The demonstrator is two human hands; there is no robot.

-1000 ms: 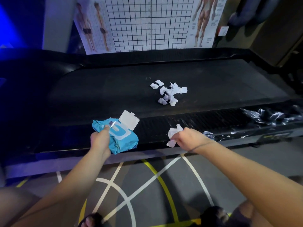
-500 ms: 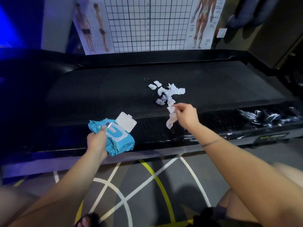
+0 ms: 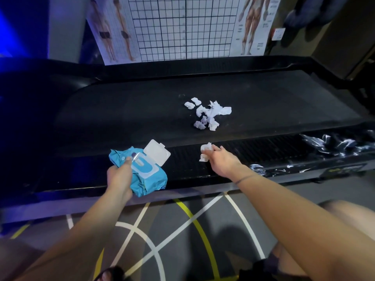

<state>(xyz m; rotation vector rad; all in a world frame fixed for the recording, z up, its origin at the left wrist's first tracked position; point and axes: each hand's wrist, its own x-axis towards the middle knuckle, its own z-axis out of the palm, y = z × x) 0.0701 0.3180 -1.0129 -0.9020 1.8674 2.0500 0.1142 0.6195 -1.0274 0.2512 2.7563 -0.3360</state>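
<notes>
- The right hand (image 3: 222, 161) has drawn back from the paper scraps (image 3: 209, 113) on the treadmill belt (image 3: 121, 118) to the ribbed side rail (image 3: 263, 147), its fingers pinching a crumpled white wipe (image 3: 205, 149) against it.
- The left hand (image 3: 119, 177) still grips the blue wipes pack (image 3: 150, 179) at the near edge.
- The pack's white lid (image 3: 157, 152) stands open; its contents cannot be made out.

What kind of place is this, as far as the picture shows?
Most likely a gym or fitness studio. A treadmill belt lies in front, a posture chart with body figures and a grid stands behind it, and painted lines cross the floor.
</notes>
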